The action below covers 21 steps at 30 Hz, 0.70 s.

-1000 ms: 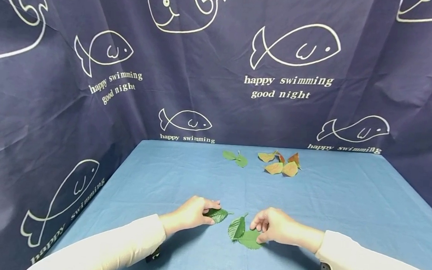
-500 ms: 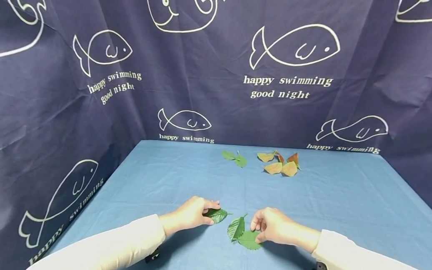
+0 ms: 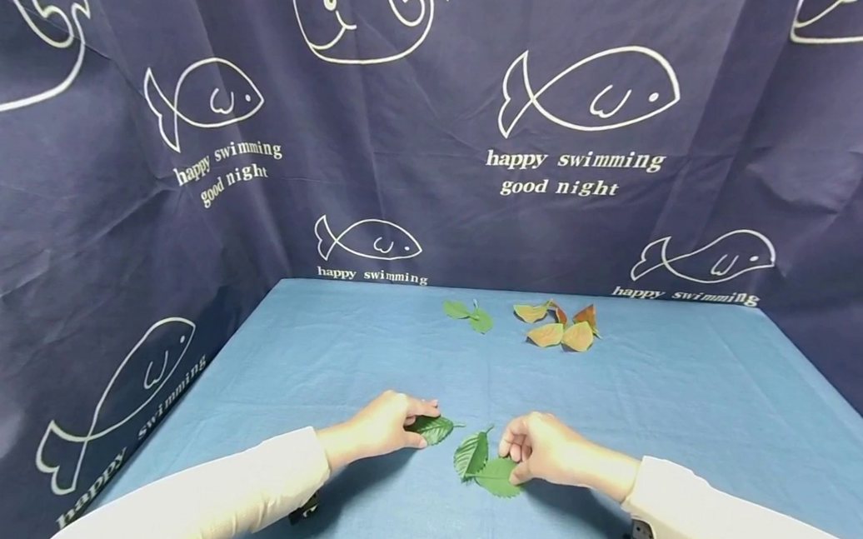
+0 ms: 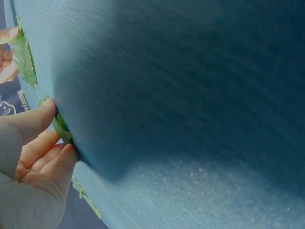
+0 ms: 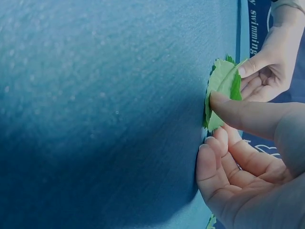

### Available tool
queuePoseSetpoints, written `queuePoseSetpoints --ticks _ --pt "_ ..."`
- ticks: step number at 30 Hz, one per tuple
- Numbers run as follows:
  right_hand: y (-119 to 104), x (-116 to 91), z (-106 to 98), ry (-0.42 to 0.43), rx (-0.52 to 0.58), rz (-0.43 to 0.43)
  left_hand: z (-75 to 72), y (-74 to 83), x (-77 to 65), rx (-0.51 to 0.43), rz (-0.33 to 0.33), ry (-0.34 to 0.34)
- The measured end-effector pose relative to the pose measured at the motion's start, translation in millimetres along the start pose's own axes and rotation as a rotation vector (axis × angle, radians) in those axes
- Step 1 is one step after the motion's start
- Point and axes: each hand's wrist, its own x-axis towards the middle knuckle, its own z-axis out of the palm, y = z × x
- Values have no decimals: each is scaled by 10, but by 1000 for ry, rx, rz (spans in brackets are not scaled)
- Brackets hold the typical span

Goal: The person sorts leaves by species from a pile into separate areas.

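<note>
In the head view my left hand (image 3: 383,423) holds a dark green serrated leaf (image 3: 435,429) by its edges, thumb on the near side and fingers on the far side. To the right of it, my right hand (image 3: 554,450) pinches the edge of a paler green leaf (image 3: 497,476). That leaf lies flat and partly under another dark green leaf (image 3: 472,454), whose stem points away from me. The right wrist view has my thumb (image 5: 238,112) pressed on the pale leaf (image 5: 221,78), other fingers curled beside it. The left wrist view shows the held leaf (image 4: 60,126) between thumb and fingers.
Two green leaves (image 3: 480,320) touch near the far edge of the blue cloth-covered table (image 3: 366,340). Right of them lies a group of yellow and reddish-brown leaves (image 3: 577,336). A dark fish-print curtain (image 3: 456,138) rises behind the table and along its left side.
My right hand and the pale leaf have shifted very slightly to the left. The left hand stays in place on its leaf.
</note>
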Motion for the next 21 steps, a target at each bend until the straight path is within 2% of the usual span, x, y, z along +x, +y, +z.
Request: queuePoseSetpoints --ticks 10,21 --pt "46 12 -11 -7 25 -5 -9 16 -3 -12 -11 -8" --pt "131 58 -153 -152 216 59 -6 3 -11 -15 7 -1"
